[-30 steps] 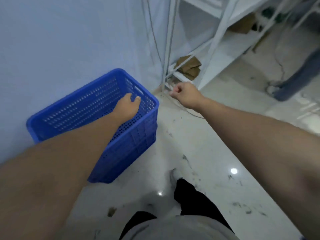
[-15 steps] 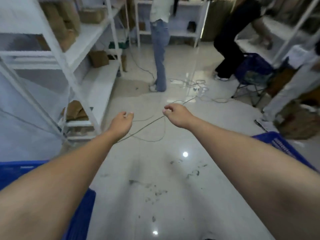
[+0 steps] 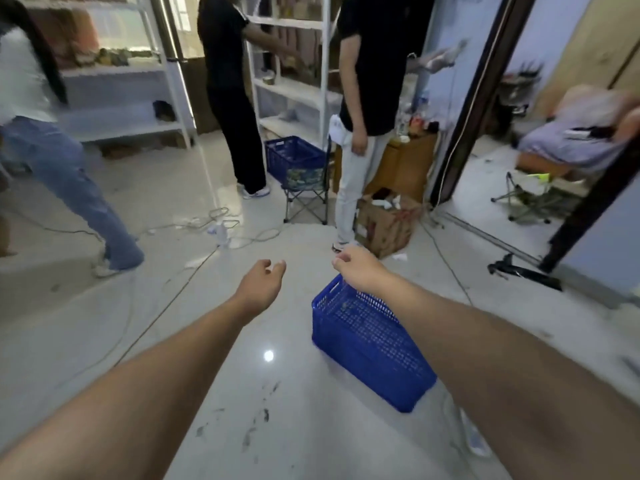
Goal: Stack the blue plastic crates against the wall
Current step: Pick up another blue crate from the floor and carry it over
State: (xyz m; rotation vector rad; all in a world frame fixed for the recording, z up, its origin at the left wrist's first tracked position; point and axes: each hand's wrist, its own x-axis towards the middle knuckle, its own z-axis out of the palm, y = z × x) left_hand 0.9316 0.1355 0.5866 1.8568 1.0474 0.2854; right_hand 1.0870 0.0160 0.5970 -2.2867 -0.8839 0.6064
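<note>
A blue perforated plastic crate (image 3: 367, 337) stands on the shiny floor right of centre, partly under my right forearm. My right hand (image 3: 358, 268) hovers just above its far rim, fingers loosely curled, holding nothing. My left hand (image 3: 261, 284) is stretched out to the left of the crate, apart from it, fingers relaxed and open. Farther back a second blue crate (image 3: 294, 157) rests on a folding stool.
Three people stand ahead: one in jeans (image 3: 65, 174) at left, one in black (image 3: 235, 109), one in pale trousers (image 3: 356, 174). Cables (image 3: 214, 223) trail over the floor. A cardboard box (image 3: 386, 221), white shelving (image 3: 128, 81) and a doorway (image 3: 485, 98) lie beyond.
The view has swung away from the wall and the crate placed there toward the room. My left hand left that crate; both hands now reach out near another crate on the floor.
</note>
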